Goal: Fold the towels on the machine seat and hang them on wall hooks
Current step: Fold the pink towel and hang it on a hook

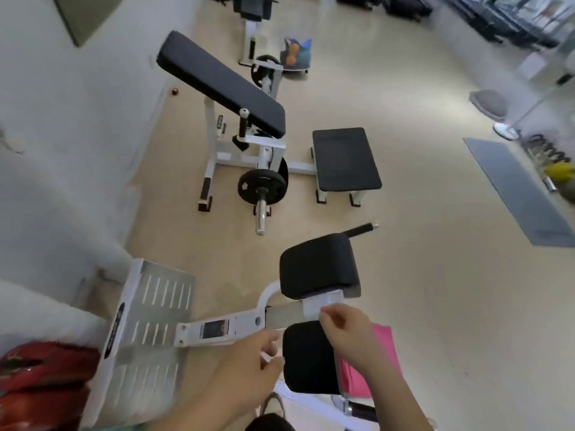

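A pink towel (383, 343) lies at the right side of the black seat pad (306, 359) of the white-framed machine, mostly hidden under my right forearm. My right hand (345, 331) hovers over the pad's top edge with its back to the camera and fingers curled down near the white bracket (322, 304); what it grips is hidden. My left hand (249, 362) is just left of the pad, fingers loosely curled and apart, with nothing clearly in it. A second black pad (317, 264) sits above. A small grey hook-like fitting (7, 141) shows on the left wall.
A perforated metal foot plate (149, 321) is at the left, with a red object (37, 377) beside it. Ahead stand a curl bench with a slanted black pad (217, 82), a weight plate (261, 188) and a flat black seat (345, 158). At the right lies a grey mat (516, 188).
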`<action>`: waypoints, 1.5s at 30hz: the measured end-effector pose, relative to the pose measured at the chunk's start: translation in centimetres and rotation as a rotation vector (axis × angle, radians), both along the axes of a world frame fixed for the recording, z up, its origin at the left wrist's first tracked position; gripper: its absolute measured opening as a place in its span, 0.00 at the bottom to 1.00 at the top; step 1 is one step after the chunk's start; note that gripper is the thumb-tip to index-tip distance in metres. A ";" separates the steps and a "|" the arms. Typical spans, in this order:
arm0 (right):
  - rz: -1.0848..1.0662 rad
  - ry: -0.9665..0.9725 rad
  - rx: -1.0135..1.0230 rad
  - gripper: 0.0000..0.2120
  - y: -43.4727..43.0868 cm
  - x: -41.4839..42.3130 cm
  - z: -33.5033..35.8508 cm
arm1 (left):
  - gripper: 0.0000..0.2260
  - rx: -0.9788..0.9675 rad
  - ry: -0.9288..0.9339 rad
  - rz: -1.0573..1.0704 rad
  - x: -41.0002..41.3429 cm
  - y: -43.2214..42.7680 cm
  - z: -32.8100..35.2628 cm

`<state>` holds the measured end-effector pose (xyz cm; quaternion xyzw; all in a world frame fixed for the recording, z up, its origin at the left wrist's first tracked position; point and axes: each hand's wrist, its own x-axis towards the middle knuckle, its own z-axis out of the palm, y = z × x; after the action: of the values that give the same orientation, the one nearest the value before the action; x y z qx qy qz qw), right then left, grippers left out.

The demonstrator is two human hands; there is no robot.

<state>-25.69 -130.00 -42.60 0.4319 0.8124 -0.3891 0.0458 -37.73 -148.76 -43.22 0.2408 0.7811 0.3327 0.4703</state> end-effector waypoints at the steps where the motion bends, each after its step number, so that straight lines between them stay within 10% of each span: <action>1: -0.050 -0.019 0.012 0.07 0.6 2.5 -0.8 | 0.16 -0.024 -0.009 -0.051 1.5 0.6 -0.8; 12: -0.240 -0.270 -0.053 0.21 6.5 18.6 -10.3 | 0.12 -0.109 -0.094 -0.321 13.4 10.6 -6.6; 18: -0.377 -0.157 -0.120 0.07 6.8 20.2 -12.4 | 0.17 -0.157 -0.125 -0.367 16.4 12.9 -7.2; 27: -0.398 -0.185 -0.086 0.16 7.7 20.1 -12.6 | 0.19 -0.212 -0.140 -0.285 16.5 12.4 -8.4; 39: -0.688 0.255 -0.228 0.12 6.1 17.1 -7.4 | 0.25 -0.146 -0.160 -0.195 16.1 12.4 -7.7; 42: -0.587 0.372 -0.183 0.11 6.4 14.9 -4.5 | 0.17 -0.067 -0.097 -0.044 14.5 12.5 -6.3; 45: -0.339 0.460 -0.133 0.14 7.2 12.1 -1.1 | 0.29 0.074 0.189 0.074 11.8 12.8 -2.9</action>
<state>-13.57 -122.82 -43.68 0.4578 0.6906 -0.5312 -0.1770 -25.95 -135.91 -46.17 0.2595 0.8175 0.3543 0.3726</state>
